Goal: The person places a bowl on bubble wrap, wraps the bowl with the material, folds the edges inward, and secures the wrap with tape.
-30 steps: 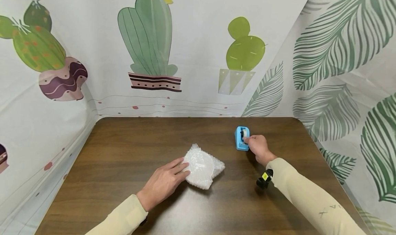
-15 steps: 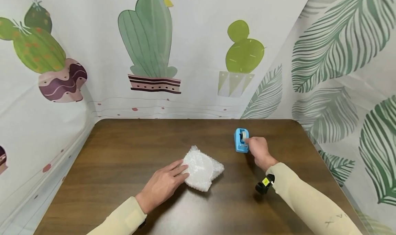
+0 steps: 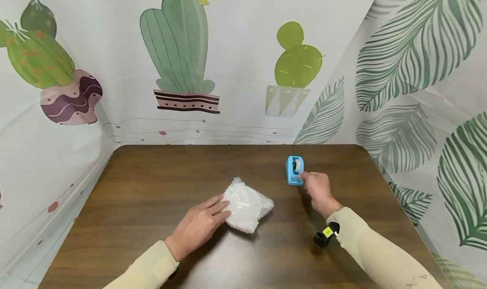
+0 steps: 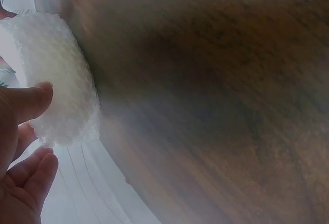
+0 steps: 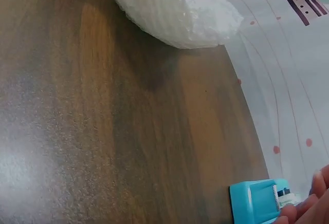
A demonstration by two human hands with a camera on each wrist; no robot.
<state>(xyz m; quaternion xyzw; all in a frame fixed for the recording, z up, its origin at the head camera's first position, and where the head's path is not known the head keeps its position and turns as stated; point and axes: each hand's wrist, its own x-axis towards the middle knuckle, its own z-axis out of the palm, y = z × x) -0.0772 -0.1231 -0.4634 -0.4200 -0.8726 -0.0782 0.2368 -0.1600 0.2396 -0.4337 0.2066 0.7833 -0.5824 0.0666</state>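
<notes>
A bundle of bubble wrap [image 3: 242,208] lies near the middle of the table, a pale round shape inside it. My left hand [image 3: 199,225] rests its fairly straight fingers on the bundle's left edge. In the left wrist view, a fingertip [image 4: 45,93] presses the wrap's side. Farther back on the right stands a blue tape dispenser [image 3: 291,177] with a roll of tape [image 3: 297,166]. My right hand [image 3: 318,189] is at its near right side, thumb and index pinched together at the cutter end. The tape between those fingertips is too small to make out.
The brown wooden table [image 3: 160,170] has rounded back corners. A white cloth [image 3: 236,48] printed with cacti and leaves hangs behind it and along both sides. A black wrist camera [image 3: 323,237] is strapped below my right hand.
My right hand has drawn slightly from the tape roll toward the dispenser's near end and to the right. The left hand and the bubble-wrapped bundle stay in place; the head view shifts slightly.
</notes>
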